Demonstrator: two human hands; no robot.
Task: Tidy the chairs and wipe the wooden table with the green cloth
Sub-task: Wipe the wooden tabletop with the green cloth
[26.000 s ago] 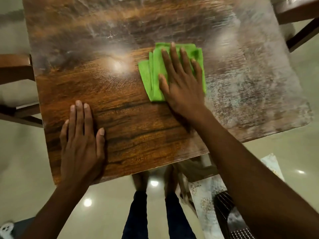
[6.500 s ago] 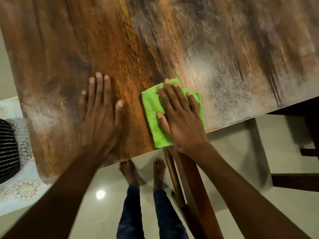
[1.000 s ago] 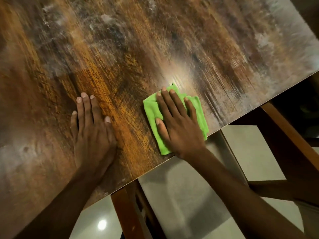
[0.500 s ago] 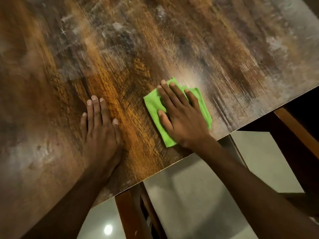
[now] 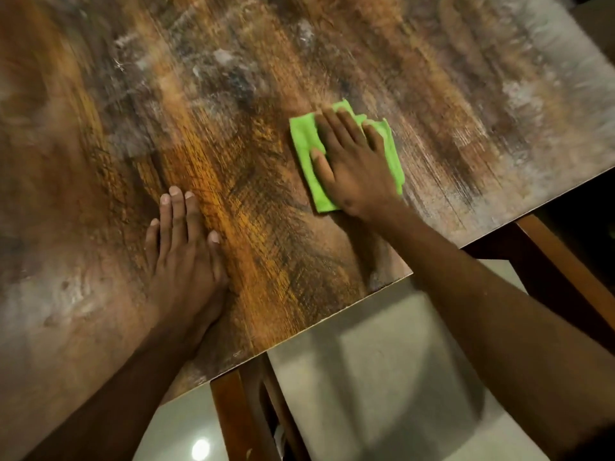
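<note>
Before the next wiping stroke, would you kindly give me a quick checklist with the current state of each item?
1. Right hand flat on the green cloth: ok.
2. Cloth lying fully on the wooden table, not over the edge: ok.
3. Left hand bracing flat on the table: ok.
4. Pale smears gone from the far side: not ok.
5. Chair tucked under the table: cannot tell.

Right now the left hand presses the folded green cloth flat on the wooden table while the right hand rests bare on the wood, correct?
Sides are swapped. In the head view the right hand presses the green cloth on the wooden table; the left hand rests bare on the wood.
</note>
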